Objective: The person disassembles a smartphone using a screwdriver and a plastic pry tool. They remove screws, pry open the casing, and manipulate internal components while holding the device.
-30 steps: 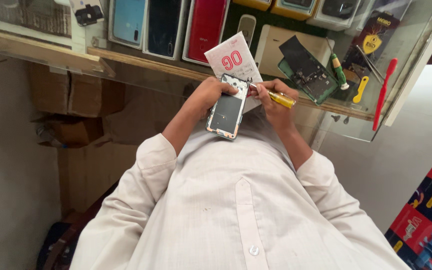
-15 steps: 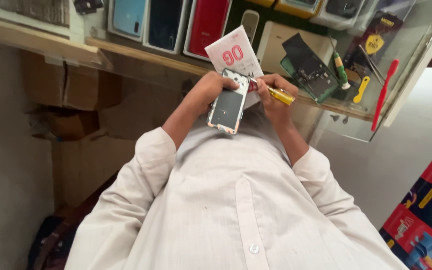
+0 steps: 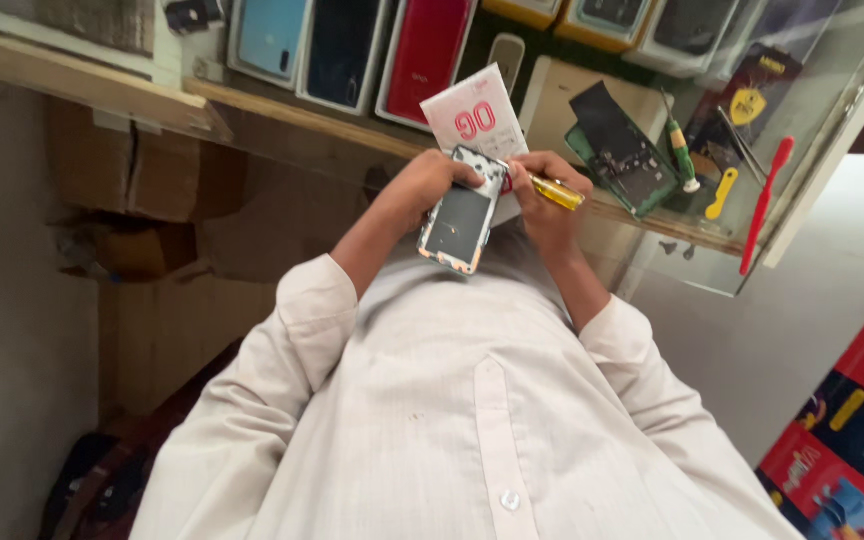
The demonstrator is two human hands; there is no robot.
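Opened phone point(image 3: 459, 222) in left hand point(image 3: 427, 185) grip, yellow screwdriver point(image 3: 555, 192) pinched in right hand point(image 3: 544, 195).

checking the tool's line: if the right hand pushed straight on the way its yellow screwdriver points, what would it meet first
The right hand aims the yellow screwdriver leftward at the top of the opened phone, held by the left hand. The phone's upper edge would be met first; the tip looks already at it, though depth is unclear.

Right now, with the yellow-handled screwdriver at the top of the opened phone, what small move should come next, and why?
Probably turn the yellow-handled screwdriver in place: the right hand holds its tip at the top edge of the opened phone, which the left hand grips steady above the lap.
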